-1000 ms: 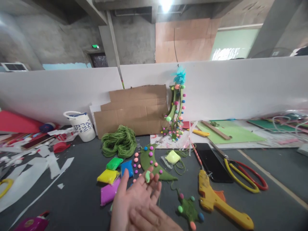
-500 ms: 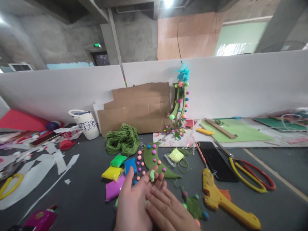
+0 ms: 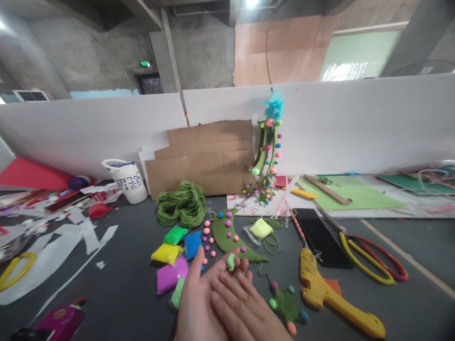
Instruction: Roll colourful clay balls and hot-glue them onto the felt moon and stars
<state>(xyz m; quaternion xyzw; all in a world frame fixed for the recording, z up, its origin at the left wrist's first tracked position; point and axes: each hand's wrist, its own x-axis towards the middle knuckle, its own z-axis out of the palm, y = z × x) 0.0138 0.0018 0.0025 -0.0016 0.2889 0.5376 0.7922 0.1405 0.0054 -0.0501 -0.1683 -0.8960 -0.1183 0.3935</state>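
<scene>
My left hand (image 3: 199,303) is palm up, fingers stretched out, with a small piece of light green modelling clay (image 3: 231,261) resting on its fingers. My right hand (image 3: 245,303) lies flat across the left palm, its fingers extended. Whatever is between the palms is hidden. Just beyond the fingertips is a green felt crescent (image 3: 223,234) dotted with small coloured balls. Beside the right hand lies a green felt star (image 3: 287,303) with coloured balls at its points. Left of my hands are clay packets: purple (image 3: 171,275), yellow (image 3: 166,254), blue (image 3: 192,245), green (image 3: 175,235) and light green (image 3: 177,294).
A yellow glue gun (image 3: 320,289), a black phone (image 3: 322,237) and scissors (image 3: 369,260) lie to the right. Green yarn (image 3: 182,203) sits before cardboard (image 3: 202,163). A decorated hanging piece (image 3: 268,156) stands behind. Paper scraps (image 3: 88,234) and a white bucket (image 3: 130,184) are left.
My right hand has slid slightly up and left over the left palm. Both hands appear a little further right, and more of the light green packet shows.
</scene>
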